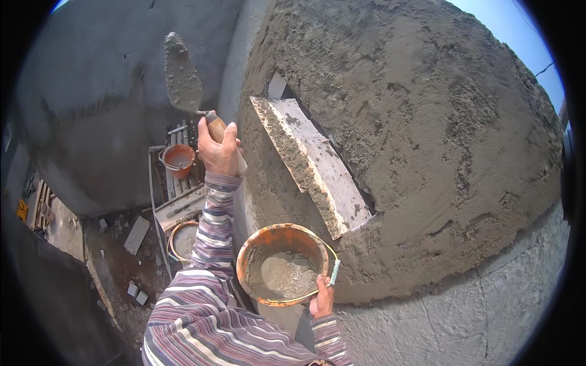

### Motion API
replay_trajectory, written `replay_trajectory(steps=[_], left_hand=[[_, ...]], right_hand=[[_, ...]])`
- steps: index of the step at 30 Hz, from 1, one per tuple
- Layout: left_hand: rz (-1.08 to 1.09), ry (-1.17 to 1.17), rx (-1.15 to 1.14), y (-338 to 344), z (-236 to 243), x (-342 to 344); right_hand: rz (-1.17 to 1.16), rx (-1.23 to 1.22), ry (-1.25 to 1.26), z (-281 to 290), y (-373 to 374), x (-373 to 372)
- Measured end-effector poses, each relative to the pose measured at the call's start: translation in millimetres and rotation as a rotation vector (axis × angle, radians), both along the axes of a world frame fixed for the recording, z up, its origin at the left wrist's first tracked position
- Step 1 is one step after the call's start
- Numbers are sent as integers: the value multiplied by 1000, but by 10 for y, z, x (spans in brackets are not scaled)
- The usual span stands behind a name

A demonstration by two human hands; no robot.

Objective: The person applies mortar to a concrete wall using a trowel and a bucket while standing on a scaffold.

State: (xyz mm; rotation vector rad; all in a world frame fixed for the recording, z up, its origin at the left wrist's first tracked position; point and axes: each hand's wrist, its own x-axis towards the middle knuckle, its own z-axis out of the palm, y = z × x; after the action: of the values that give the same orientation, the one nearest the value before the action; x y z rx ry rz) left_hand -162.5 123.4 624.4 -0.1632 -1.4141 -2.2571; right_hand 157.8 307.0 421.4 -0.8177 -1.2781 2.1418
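My left hand [218, 149] is raised and closed around the wooden handle [217, 128] of a pointed trowel. The trowel's blade [183, 76] points up and away to the left, smeared with wet grey mortar. Lower down, my right hand [323, 299] grips the rim of an orange bucket [246, 250] at its right side. Wet mortar [287, 274] lies inside the bucket. Beyond it, a mortar-splashed board [323, 161] sits slanted in a recess of the freshly coated wall [427, 122], with mortar along its left edge.
Below on the left, a small orange bucket [179, 160] stands on a rack of poles [177, 137]. Another bucket [183, 239] with grey contents is partly behind my left sleeve. Broken tiles and rubble [137, 235] lie on the ground. A grey wall [97, 122] rises at left.
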Motion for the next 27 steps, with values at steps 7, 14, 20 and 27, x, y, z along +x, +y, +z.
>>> replay_trajectory(steps=[7, 14, 20, 27], left_hand=[[458, -189, -117, 1608, 219, -1084], [-599, 297, -624, 1541, -859, 1536], [-888, 258, -1272, -93, -1837, 1936], [-990, 86, -1959, -157, -2032, 1690]], right_hand=[[-133, 55, -55, -219, -90, 288], [-180, 25, -65, -350, 4, 660], [-75, 24, -10, -146, 91, 561], [153, 113, -20, 82, 276, 395]])
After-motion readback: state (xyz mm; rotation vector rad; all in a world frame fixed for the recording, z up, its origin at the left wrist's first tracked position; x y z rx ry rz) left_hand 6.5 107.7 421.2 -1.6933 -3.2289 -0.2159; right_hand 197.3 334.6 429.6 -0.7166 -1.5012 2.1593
